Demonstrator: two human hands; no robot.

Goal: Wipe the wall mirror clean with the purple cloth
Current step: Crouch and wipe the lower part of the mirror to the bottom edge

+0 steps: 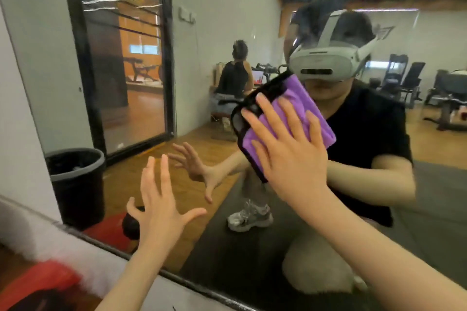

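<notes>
Your right hand (285, 149) presses the cloth (298, 111) flat against the mirror (202, 20), fingers straight and spread. Your left hand (159, 199) hovers near the glass, fingers wide, holding nothing.

— Where am I looking from on this feed?

— I have one view only, the wide-angle camera worn on the person's head. It sits close to the wall mirror (328, 209) and faces it, tipped slightly down and skewed, so the mirror's lower edge runs on a slant across the bottom.

— How near?

— Near enough that both forearms reach in from the bottom edge, and the right hand (288, 149) lies against the glass near the middle. The wide lens bends the lines at the borders. I see the headset itself reflected, upper right of centre
</notes>
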